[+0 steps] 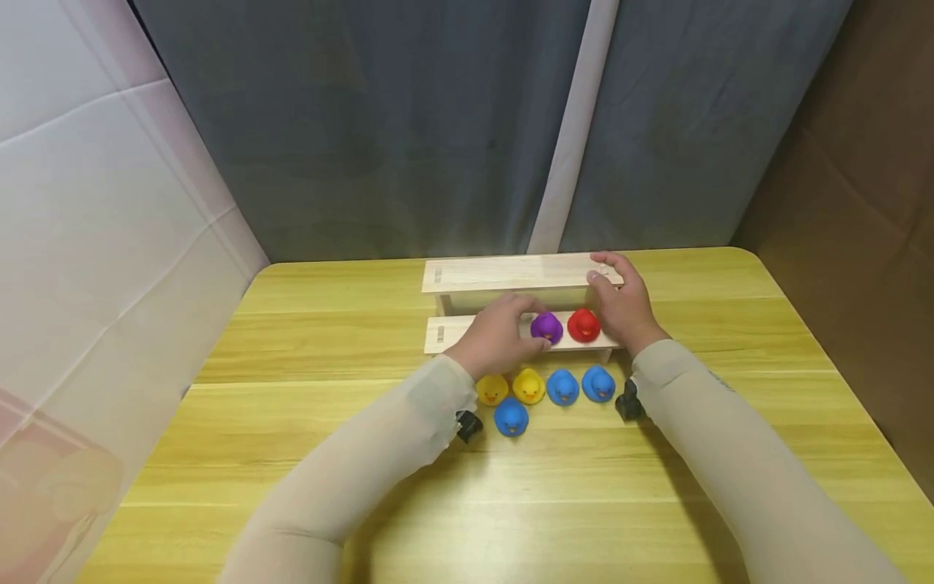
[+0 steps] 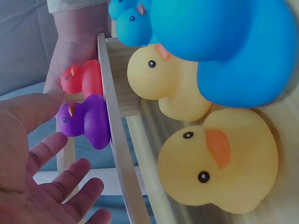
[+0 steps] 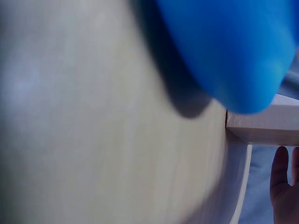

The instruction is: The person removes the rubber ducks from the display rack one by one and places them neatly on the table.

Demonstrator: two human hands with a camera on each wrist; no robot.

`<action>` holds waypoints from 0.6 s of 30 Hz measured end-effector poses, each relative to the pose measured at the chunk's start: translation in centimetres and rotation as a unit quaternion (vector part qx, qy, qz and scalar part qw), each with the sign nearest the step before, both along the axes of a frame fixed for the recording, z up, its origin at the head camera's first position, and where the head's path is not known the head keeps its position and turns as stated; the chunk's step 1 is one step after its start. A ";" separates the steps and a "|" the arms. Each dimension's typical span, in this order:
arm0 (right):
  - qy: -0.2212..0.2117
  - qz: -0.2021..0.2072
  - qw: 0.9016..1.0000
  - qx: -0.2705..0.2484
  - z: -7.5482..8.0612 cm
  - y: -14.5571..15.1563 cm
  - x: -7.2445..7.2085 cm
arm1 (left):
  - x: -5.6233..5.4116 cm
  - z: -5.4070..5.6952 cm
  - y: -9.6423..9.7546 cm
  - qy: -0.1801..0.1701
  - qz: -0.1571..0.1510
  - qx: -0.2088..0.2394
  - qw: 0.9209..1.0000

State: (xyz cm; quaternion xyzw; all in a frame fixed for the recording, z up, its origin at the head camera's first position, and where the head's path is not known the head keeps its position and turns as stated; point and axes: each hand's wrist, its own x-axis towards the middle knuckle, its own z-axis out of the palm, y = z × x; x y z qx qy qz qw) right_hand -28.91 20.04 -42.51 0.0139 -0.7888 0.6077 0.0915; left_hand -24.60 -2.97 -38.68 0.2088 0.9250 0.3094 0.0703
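Note:
A purple rubber duck (image 1: 546,328) and a red rubber duck (image 1: 584,325) sit side by side on the lower step of a two-tier wooden stand (image 1: 503,276). My left hand (image 1: 499,332) is at the purple duck, its thumb in front and index finger behind. In the left wrist view, the other fingers (image 2: 77,175) are spread and loose, away from the duck. At the stand's right end, my right hand (image 1: 629,307) grips the upper plank between thumb and index finger. Its remaining fingers are hidden in the head view.
On the table (image 1: 540,495) before the stand, yellow ducks (image 1: 529,386) and blue ducks (image 1: 563,387) form a row, with another blue duck (image 1: 511,417) nearer. Grey curtain (image 1: 365,146) hangs behind; a white sheet (image 1: 95,203) is left, a brown panel (image 1: 861,178) right.

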 end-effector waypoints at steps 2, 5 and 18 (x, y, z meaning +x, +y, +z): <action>-0.006 0.004 1.000 -0.003 0.9 -0.3 0.7 | -0.1 -0.1 0.1 -0.002 0.001 0.000 1.000; -0.010 0.010 1.000 -0.003 1.9 -0.6 1.5 | -0.2 -0.1 0.3 -0.008 0.004 0.002 1.000; -0.004 0.003 1.000 0.002 -0.4 0.1 -0.1 | -0.3 -0.2 0.7 -0.023 0.006 -0.003 1.000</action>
